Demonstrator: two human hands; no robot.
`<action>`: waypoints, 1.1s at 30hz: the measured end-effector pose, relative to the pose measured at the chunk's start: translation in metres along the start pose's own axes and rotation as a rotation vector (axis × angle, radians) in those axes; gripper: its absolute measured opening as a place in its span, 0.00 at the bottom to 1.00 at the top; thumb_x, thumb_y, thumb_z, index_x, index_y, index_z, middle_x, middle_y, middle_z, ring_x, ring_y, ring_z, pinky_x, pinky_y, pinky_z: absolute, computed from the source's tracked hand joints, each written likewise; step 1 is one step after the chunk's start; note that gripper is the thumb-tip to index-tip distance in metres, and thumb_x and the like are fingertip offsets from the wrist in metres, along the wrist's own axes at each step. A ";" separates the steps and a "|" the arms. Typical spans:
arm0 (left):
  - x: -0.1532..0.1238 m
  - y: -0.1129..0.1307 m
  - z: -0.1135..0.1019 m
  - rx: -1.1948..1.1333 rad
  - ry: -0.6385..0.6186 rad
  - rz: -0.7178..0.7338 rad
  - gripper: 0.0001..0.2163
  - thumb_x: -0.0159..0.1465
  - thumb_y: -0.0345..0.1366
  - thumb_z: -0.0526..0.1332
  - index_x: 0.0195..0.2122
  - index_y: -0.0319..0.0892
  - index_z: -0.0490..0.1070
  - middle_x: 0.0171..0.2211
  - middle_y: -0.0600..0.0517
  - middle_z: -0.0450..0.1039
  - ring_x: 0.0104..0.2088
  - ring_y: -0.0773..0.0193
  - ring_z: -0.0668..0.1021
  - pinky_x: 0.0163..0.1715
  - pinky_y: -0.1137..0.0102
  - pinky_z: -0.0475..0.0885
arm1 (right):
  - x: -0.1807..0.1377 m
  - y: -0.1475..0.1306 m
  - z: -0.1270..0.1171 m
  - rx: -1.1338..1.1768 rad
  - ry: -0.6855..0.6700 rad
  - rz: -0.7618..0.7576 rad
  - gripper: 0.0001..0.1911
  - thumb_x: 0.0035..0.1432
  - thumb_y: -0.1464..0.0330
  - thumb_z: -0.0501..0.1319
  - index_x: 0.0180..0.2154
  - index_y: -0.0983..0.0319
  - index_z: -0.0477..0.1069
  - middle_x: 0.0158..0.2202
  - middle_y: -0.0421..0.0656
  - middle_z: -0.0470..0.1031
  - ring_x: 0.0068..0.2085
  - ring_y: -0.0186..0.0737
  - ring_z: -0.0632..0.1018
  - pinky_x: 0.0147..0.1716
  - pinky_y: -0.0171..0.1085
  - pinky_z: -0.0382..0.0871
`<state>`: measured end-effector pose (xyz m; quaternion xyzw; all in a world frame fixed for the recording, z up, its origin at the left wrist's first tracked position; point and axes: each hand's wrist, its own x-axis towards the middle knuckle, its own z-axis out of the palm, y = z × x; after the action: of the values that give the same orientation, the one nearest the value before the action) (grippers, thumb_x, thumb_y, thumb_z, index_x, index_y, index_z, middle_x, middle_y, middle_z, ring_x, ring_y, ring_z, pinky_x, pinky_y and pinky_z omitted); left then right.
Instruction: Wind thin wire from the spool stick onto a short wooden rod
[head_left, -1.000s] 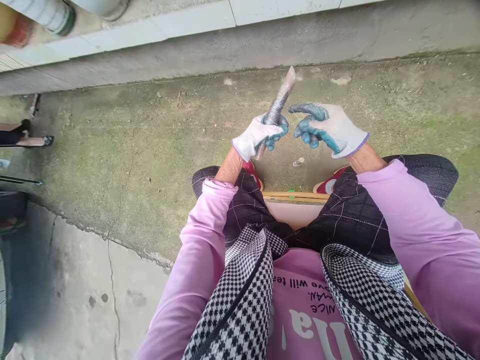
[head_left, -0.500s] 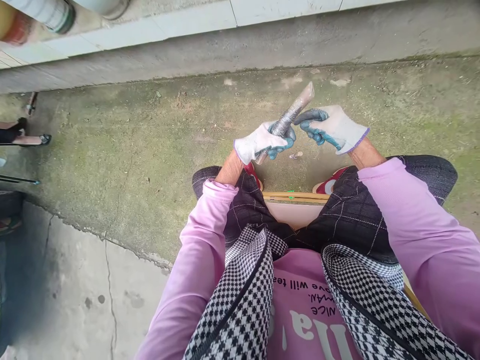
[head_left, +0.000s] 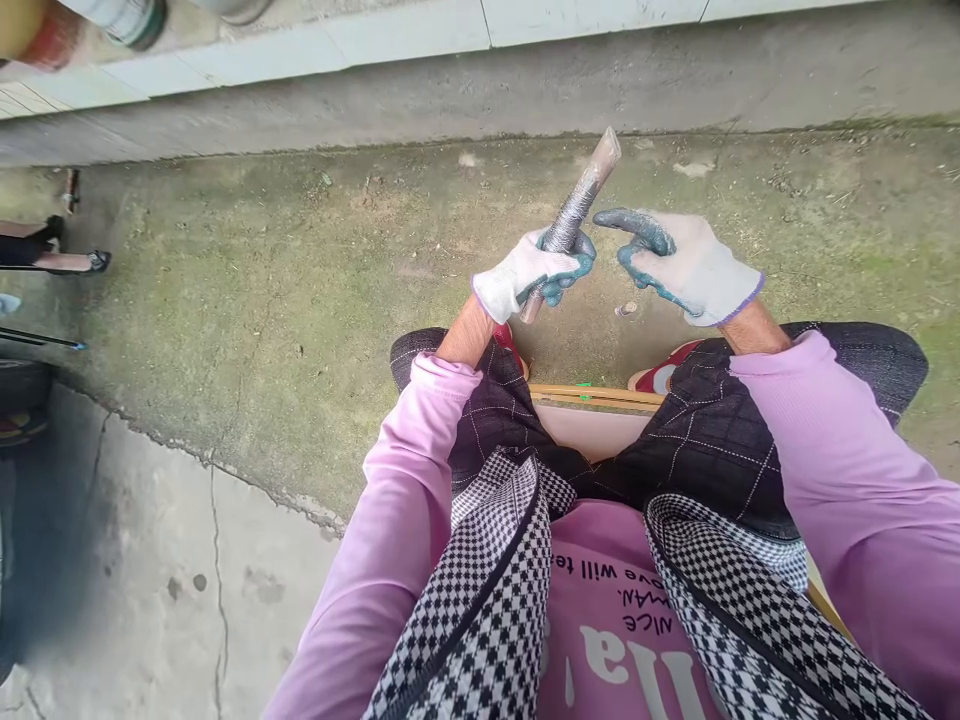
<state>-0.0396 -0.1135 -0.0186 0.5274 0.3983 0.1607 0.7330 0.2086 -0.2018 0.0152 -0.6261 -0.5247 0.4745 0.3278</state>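
Note:
My left hand (head_left: 536, 272), in a white knit glove with blue-green coated fingers, is closed around a stick (head_left: 605, 158). Thin silvery wire (head_left: 571, 215) is wound in tight turns about the stick's middle. The stick slants up and to the right, its bare ends sticking out above and below the fist. To the right of it, apart from the stick, is my right hand (head_left: 686, 262) in a matching glove. Its forefinger stretches towards the wire winding while the other fingers curl in. Whatever those curled fingers hold, if anything, is too fine or hidden to make out.
Mossy concrete ground (head_left: 300, 300) lies around my feet, with a small pale piece (head_left: 625, 310) between my shoes. A tiled ledge (head_left: 412, 38) runs along the top, with containers (head_left: 139, 20) at its left. Another person's foot (head_left: 94, 262) shows at the left edge.
The stick has tilted more upright in my left hand. My right hand has moved right and slightly down, away from the stick, its forefinger straighter. The view has shifted slightly.

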 end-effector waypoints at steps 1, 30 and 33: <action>0.000 0.000 -0.001 0.008 0.004 0.004 0.25 0.64 0.51 0.88 0.47 0.47 0.77 0.27 0.62 0.70 0.23 0.70 0.72 0.31 0.71 0.76 | 0.000 -0.001 -0.001 -0.020 -0.007 -0.004 0.20 0.66 0.54 0.80 0.58 0.45 0.92 0.29 0.41 0.79 0.33 0.53 0.81 0.30 0.48 0.77; -0.005 0.016 0.015 0.068 0.098 0.015 0.11 0.69 0.27 0.80 0.43 0.44 0.79 0.30 0.59 0.73 0.26 0.71 0.72 0.27 0.74 0.68 | 0.002 0.008 0.009 0.201 -0.013 0.014 0.15 0.67 0.50 0.86 0.49 0.43 0.87 0.38 0.44 0.90 0.49 0.61 0.86 0.46 0.60 0.87; -0.004 0.014 0.015 0.072 0.117 0.020 0.13 0.68 0.30 0.82 0.44 0.44 0.79 0.30 0.59 0.73 0.26 0.70 0.74 0.30 0.72 0.72 | 0.001 0.005 0.012 0.132 0.067 -0.006 0.16 0.69 0.43 0.83 0.47 0.41 0.87 0.38 0.43 0.91 0.55 0.65 0.88 0.53 0.64 0.88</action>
<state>-0.0285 -0.1202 -0.0025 0.5471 0.4408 0.1844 0.6873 0.1993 -0.2031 0.0067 -0.6168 -0.4831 0.4860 0.3872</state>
